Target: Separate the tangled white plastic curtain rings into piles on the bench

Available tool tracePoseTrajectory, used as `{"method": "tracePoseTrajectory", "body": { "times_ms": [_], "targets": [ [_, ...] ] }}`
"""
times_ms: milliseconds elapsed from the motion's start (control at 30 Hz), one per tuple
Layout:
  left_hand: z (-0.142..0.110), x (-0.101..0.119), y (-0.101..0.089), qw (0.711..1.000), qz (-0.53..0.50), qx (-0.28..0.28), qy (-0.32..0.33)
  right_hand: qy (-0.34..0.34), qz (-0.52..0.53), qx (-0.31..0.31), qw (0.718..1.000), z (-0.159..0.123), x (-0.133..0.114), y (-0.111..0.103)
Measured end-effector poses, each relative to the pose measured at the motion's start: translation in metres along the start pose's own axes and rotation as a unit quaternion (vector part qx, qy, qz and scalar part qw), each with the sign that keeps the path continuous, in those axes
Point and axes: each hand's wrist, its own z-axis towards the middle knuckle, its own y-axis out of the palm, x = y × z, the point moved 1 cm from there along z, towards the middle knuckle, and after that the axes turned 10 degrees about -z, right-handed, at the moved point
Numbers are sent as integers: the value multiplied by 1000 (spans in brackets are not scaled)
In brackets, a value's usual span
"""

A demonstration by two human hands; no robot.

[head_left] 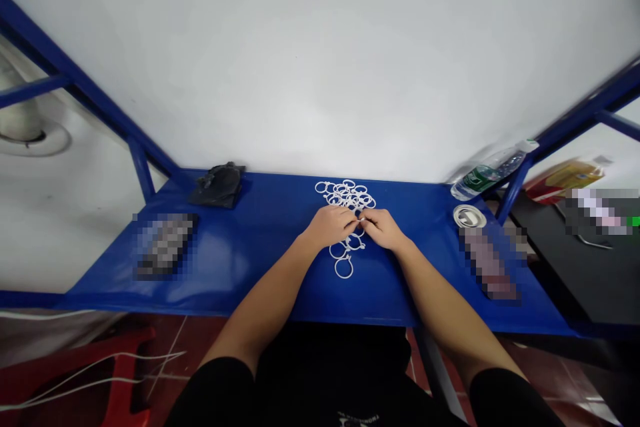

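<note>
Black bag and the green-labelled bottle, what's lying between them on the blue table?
In the head view, white rings lie clustered between the black bag and the bottle; the left hand and right hand are among them.

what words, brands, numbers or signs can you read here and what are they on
None can be read with certainty.
Bottle: white marking on its green label, too blurred to read.
Black shirt: pale upside-down print, too small to read.
Yellow and red package: too blurred to read any text.
White rings: no lettering shows.
</note>
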Motion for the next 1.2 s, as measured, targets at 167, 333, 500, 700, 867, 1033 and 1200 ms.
{"method": "tracePoseTrajectory", "body": {
  "times_ms": [167, 333, 500, 700, 867, 1033, 1200],
  "targets": [
    [0, 1, -1, 1000, -3, -6, -7, 1, -1, -18, 1000, 1, -2, -2],
    [0, 0, -2, 999, -31, 2, -8, -8, 11, -12, 1000, 2, -4, -3],
    [-1, -3, 0, 999, -41, 21, -16, -10, 10, 4, 1000, 2, -4, -3],
    [-1, -6, 2, 998, -45, 32, -37, -18, 13, 15, 1000, 2, -2, 1],
    [-2, -9, -2, 995, -66, 31, -70, -16, -12, 34, 999, 0, -2, 0],
    [-2, -9, -3, 994, -57, -20, -87, -15, -40, 47, 998, 1, 8, -9],
    [-2, -3, 3, 987, -62, -109, -104, 51, -93, 65, 992, 1, 27, -9]
  ]
}}
